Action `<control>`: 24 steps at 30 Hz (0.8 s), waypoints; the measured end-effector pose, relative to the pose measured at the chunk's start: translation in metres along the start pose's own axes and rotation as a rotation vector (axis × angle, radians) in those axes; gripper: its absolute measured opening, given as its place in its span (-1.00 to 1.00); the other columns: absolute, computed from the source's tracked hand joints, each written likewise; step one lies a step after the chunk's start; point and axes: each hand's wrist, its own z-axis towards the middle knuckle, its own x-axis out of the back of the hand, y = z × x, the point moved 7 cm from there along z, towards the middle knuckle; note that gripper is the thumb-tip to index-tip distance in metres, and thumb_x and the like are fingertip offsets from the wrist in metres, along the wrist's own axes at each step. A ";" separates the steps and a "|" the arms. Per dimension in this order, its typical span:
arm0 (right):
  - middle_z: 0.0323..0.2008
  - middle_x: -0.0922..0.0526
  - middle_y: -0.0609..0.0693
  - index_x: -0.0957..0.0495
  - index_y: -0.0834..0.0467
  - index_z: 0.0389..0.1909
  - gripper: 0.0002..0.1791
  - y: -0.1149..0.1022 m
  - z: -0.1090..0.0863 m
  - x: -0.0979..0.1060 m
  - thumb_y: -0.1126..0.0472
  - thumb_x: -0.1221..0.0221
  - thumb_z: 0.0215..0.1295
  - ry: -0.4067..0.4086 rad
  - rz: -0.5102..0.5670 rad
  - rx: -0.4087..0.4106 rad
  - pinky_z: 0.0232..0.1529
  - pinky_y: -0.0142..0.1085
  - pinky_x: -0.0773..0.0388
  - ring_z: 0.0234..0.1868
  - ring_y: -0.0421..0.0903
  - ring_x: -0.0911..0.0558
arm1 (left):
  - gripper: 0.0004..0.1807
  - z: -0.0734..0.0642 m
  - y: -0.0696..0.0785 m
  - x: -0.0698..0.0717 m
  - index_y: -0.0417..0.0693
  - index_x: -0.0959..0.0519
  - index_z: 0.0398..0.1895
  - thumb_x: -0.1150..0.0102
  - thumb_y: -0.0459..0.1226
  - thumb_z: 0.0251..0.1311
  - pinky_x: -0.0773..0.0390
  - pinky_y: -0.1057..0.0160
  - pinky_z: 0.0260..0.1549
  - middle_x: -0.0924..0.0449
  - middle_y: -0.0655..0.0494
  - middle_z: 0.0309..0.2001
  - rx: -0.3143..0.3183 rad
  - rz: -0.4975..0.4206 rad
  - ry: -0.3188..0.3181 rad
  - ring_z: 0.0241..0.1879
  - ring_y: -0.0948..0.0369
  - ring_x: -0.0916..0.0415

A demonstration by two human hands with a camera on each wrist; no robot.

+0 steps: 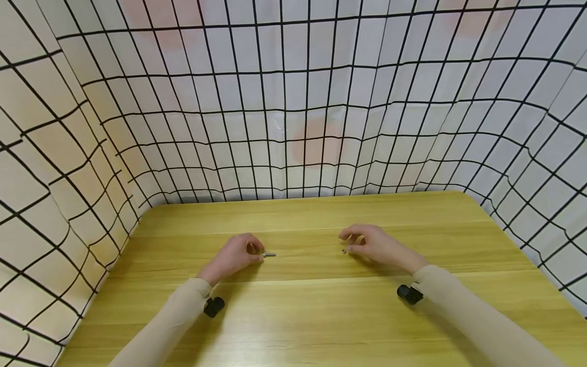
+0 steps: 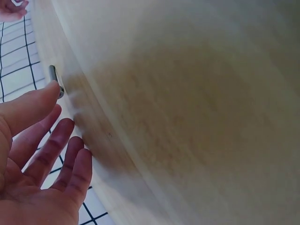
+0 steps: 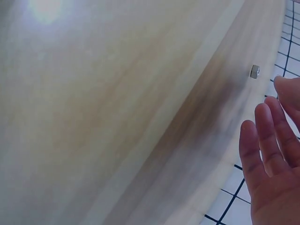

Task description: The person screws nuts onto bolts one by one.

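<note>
A small metal bolt (image 1: pixel 269 255) lies on the wooden table, its head toward my left hand (image 1: pixel 236 255). The thumb and index fingertips of that hand are at the bolt's head, and the other fingers are loosely bent. In the left wrist view, the thumb covers part of the bolt (image 2: pixel 53 74); whether it touches is hard to tell. A small metal nut (image 1: pixel 344 251) lies on the table just left of my right hand (image 1: pixel 373 244). That hand's thumb and fingers are spread apart, and the right wrist view shows the nut (image 3: pixel 254 71) clear of the fingertips.
The wooden table (image 1: pixel 293 316) spans the area under both arms. White cloth with a black grid (image 1: pixel 298 92) stands behind it and along both sides. A black wrist camera (image 1: pixel 214 307) is strapped below the left wrist, another (image 1: pixel 409 294) below the right.
</note>
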 end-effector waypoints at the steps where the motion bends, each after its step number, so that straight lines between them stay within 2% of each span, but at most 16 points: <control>1: -0.05 -0.64 -0.06 -0.57 0.14 0.14 -0.63 0.000 0.000 -0.001 0.29 -0.27 0.32 -0.007 -0.006 0.004 -0.07 -0.17 -0.54 -0.08 -0.13 -0.57 | -0.85 0.000 0.000 0.000 -0.14 -0.67 -0.28 -0.43 -0.39 0.07 -0.48 0.22 -0.27 -0.58 0.15 -0.31 -0.005 0.007 0.000 -0.33 0.22 -0.45; 12: -0.11 -0.63 -0.10 -0.61 0.09 0.01 -0.74 0.002 0.005 -0.008 0.33 -0.26 0.32 -0.075 0.004 0.012 -0.10 -0.23 -0.56 -0.13 -0.15 -0.58 | -0.89 0.004 0.002 -0.004 -0.11 -0.69 -0.35 -0.45 -0.39 0.06 -0.45 0.22 -0.31 -0.54 0.15 -0.33 0.011 0.055 0.006 -0.37 0.24 -0.40; 24: -0.23 -0.61 -0.14 -0.66 0.06 -0.16 -0.81 0.000 0.006 -0.012 0.38 -0.24 0.31 -0.088 0.008 0.053 -0.20 -0.28 -0.55 -0.24 -0.18 -0.55 | -0.90 0.005 0.003 -0.006 -0.09 -0.69 -0.39 -0.45 -0.39 0.06 -0.46 0.24 -0.33 -0.53 0.14 -0.34 0.003 0.075 0.012 -0.38 0.25 -0.41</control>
